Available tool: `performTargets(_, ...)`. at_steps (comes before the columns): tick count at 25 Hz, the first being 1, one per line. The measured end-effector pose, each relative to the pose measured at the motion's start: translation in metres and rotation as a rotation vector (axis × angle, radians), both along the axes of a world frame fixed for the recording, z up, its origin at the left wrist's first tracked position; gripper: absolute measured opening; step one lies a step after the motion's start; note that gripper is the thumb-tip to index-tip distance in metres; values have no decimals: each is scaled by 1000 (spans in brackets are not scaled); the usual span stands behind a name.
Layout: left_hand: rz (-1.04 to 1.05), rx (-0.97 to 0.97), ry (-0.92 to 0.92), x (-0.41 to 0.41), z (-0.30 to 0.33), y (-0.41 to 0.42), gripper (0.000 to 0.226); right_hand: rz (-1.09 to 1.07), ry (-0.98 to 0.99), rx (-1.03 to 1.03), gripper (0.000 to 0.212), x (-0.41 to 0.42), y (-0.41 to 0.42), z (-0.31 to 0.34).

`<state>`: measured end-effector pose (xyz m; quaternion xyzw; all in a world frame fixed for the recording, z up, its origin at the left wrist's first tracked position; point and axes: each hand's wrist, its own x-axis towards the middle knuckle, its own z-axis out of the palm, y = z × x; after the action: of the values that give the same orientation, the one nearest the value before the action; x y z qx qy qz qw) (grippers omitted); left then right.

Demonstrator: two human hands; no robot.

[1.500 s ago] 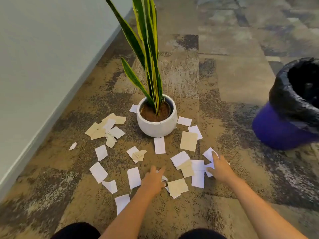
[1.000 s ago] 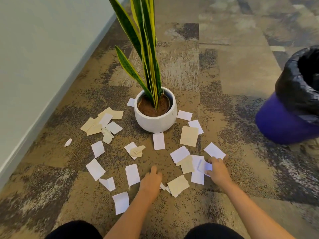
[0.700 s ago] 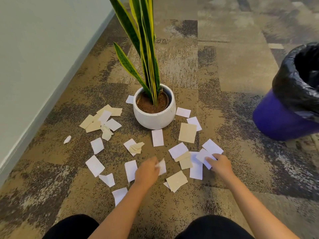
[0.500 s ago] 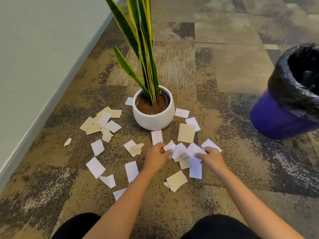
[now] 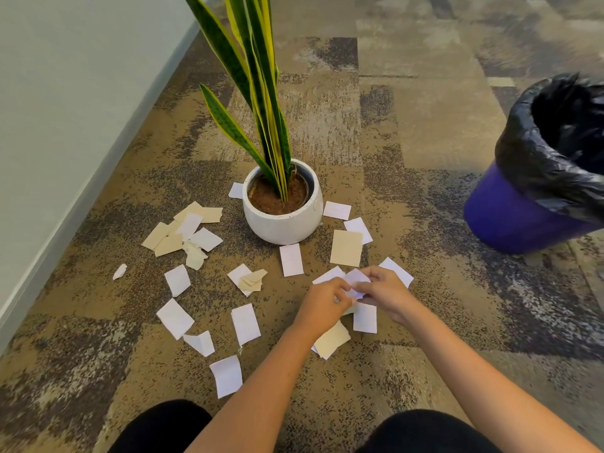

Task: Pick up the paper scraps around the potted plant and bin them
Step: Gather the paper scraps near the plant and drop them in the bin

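A white round pot with a tall striped snake plant stands on the carpet. Several white and beige paper scraps lie scattered around its front and sides. My left hand and my right hand meet in front of the pot, both closed on a small bunch of white scraps held between them. A beige scrap lies partly under my left wrist. The blue bin with a black liner stands at the right.
A pale wall with a skirting board runs along the left. A cluster of beige and white scraps lies left of the pot. My dark-clad knees are at the bottom edge. Patterned carpet stretches behind the pot.
Both hands swept scraps off the carpet and came together in front of the pot. The scraps they gathered now sit bunched between them.
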<state>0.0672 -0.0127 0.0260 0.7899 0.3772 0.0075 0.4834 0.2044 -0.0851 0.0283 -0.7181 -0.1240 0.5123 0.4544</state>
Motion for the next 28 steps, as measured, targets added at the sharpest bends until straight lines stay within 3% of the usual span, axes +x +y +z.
performTargets(2,2,-75,86,-9,-13,0,40,-19,-100,-98,19,9,-8,-10)
performTargets(7,-114,139,577,-25,-45,-18,66,-43,-285,-239,6,22,-36,-33)
performTargets(11,-148,295,658,-27,-58,-40,61,-33,-338,-291,8,14,-43,-44)
performTargets(16,-133,285,636,-31,-67,-43,53,74,-486,-402,18,-6,-31,-53)
performTargets(21,-17,136,504,-39,-63,-36,37,43,-515,-506,63,-26,-22,-61)
performTargets(25,218,-75,263,-38,-46,-13,33,21,-394,-522,53,-21,-24,-61)
performTargets(28,295,-362,69,-29,-29,3,32,-103,-187,-430,40,-13,-29,-56)
